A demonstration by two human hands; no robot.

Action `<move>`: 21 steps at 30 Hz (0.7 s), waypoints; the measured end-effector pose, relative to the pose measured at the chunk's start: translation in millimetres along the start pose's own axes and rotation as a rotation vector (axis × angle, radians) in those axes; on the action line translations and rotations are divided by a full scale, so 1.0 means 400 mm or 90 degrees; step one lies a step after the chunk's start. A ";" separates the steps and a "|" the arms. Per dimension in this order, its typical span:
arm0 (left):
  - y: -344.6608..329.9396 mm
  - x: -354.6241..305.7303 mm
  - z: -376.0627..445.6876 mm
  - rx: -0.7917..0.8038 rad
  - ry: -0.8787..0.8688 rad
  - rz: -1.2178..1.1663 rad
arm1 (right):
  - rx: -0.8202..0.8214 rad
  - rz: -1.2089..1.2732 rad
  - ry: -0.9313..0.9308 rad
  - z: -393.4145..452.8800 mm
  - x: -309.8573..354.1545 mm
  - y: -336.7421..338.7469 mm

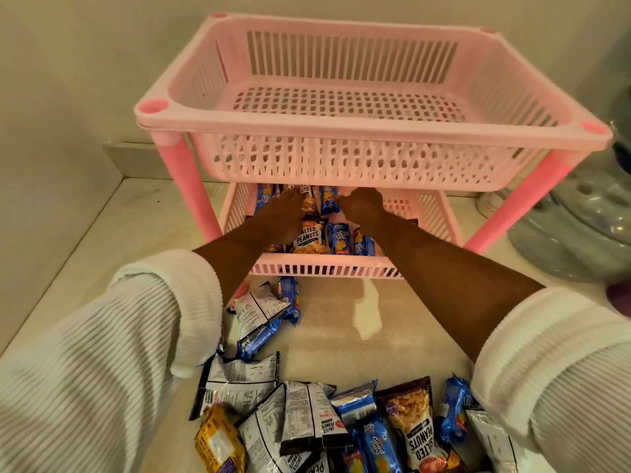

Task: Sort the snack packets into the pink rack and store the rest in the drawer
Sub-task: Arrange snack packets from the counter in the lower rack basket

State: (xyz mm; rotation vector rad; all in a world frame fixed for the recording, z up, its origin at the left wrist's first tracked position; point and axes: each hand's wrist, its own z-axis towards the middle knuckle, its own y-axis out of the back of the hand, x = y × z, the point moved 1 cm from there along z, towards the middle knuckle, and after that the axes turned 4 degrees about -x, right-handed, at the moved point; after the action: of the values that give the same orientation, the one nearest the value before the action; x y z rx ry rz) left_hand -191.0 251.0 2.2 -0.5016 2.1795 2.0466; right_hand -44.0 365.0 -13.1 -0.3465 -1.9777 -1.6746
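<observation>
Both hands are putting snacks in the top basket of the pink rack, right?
Not quite. The head view shows the left hand and right hand reaching into the bottom basket of the pink rack; the top basket holds no snacks.

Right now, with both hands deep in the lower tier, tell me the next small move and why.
Probably draw both hands back out. The left hand and right hand are far inside the lower tier, where peanut and biscuit packets already lie, while many loose packets wait on the counter and the upper basket holds nothing.
</observation>
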 end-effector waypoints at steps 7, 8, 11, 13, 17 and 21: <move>0.006 -0.095 -0.131 -0.036 -0.021 -0.028 | -0.098 0.189 0.040 -0.162 -0.041 0.077; 0.006 -0.117 -0.163 -0.047 -0.031 -0.040 | -0.113 0.204 0.056 -0.194 -0.048 0.093; -0.008 -0.188 -0.257 -0.100 -0.108 -0.042 | -0.156 0.230 0.125 -0.308 -0.085 0.142; -0.032 -0.232 -0.323 -0.118 -0.147 -0.049 | -0.194 0.253 0.168 -0.390 -0.120 0.172; -0.111 -0.290 -0.440 -0.084 -0.184 -0.059 | -0.203 0.245 0.216 -0.538 -0.211 0.205; -0.188 -0.315 -0.514 -0.020 -0.143 -0.030 | -0.077 0.101 0.191 -0.665 -0.327 0.196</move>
State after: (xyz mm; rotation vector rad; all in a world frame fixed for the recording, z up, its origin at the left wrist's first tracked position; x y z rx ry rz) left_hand -19.5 66.3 -13.5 -0.3058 1.9914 2.0078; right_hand 163.8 140.4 8.6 -0.2703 -1.5950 -1.6424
